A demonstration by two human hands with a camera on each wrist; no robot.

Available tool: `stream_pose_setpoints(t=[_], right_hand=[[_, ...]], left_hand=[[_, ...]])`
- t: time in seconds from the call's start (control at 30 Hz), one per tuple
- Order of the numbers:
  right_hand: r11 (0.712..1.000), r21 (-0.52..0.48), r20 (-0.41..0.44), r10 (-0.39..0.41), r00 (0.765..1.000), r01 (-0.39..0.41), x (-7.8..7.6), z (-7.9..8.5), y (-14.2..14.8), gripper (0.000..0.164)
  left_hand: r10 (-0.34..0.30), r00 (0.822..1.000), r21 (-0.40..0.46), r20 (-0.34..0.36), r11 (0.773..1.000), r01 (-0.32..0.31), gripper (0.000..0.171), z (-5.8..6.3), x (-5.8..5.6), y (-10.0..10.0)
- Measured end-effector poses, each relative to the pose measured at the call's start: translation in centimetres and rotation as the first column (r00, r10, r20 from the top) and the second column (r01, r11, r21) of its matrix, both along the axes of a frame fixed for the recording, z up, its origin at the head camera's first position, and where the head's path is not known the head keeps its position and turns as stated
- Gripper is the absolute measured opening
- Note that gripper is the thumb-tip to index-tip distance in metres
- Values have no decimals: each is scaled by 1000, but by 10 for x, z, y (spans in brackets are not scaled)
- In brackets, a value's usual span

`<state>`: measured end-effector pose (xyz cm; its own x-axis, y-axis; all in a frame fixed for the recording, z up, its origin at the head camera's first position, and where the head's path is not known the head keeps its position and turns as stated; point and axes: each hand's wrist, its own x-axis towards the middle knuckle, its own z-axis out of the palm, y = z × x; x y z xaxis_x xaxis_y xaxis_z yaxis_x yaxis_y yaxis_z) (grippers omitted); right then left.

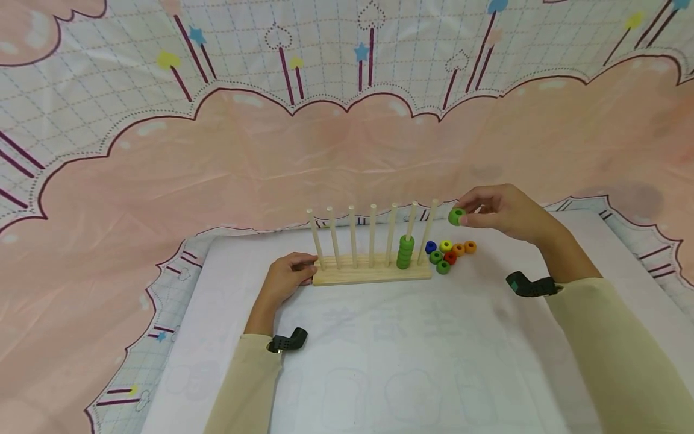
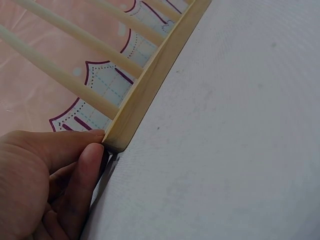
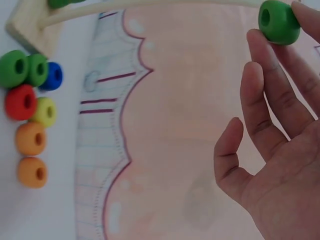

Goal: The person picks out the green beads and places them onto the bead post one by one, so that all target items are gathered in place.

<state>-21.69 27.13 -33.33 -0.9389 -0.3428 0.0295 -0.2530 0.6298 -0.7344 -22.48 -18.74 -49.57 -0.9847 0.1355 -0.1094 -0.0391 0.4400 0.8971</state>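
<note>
My right hand (image 1: 501, 208) pinches a green bead (image 1: 456, 217) between thumb and fingertips, raised to the right of the wooden peg rack (image 1: 368, 277). In the right wrist view the hole of this green bead (image 3: 279, 22) faces left and the other fingers are spread loosely. The rack has a row of upright pegs on a flat base. Several green beads (image 1: 405, 253) are stacked on the peg second from the right. At the rack's left end my left hand (image 1: 284, 277) grips the base corner (image 2: 117, 137) with thumb and finger.
Loose beads lie on the white table (image 1: 358, 337) right of the rack: a blue bead (image 1: 431, 247), a yellow bead (image 1: 446, 246), a red bead (image 1: 450, 258), two orange beads (image 1: 470, 247) and two green beads (image 1: 443, 267). A patterned pink cloth (image 1: 271, 157) hangs behind.
</note>
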Motion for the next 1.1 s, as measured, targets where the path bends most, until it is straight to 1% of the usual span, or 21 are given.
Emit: stream_pose_setpoints(t=[0.13,0.27,0.37,0.43,0.73,0.87,1.1], right_hand=[[1000,-4,-69,-31,997,31,0,11,-5,21],[999,-15,-145,-36,989,34,-5,18,-8,19],[999,-20,-176,-31,984,28,-8,22,-11,19],[999,-20,-183,-28,983,25,-10,24,-14,20],[999,-49,-146,-23,989,16,-19,28,-31,21],[999,-50,-153,-2,988,-6,-23,27,-40,21],[996,-65,-167,46,985,-58,-28,18,-52,18]], left_hand=[[-1,1000,-9,-3,1000,1,30,0,1,0],[1,1000,-13,-2,1000,-1,30,0,1,0],[5,1000,-13,0,1000,-5,30,0,0,1],[5,1000,-18,0,1000,-5,30,0,0,1],[8,1000,-14,1,1000,-8,31,-1,0,1],[8,1000,-7,0,1000,-8,30,-2,-1,1],[4,1000,4,-14,1000,-4,30,-2,-3,1]])
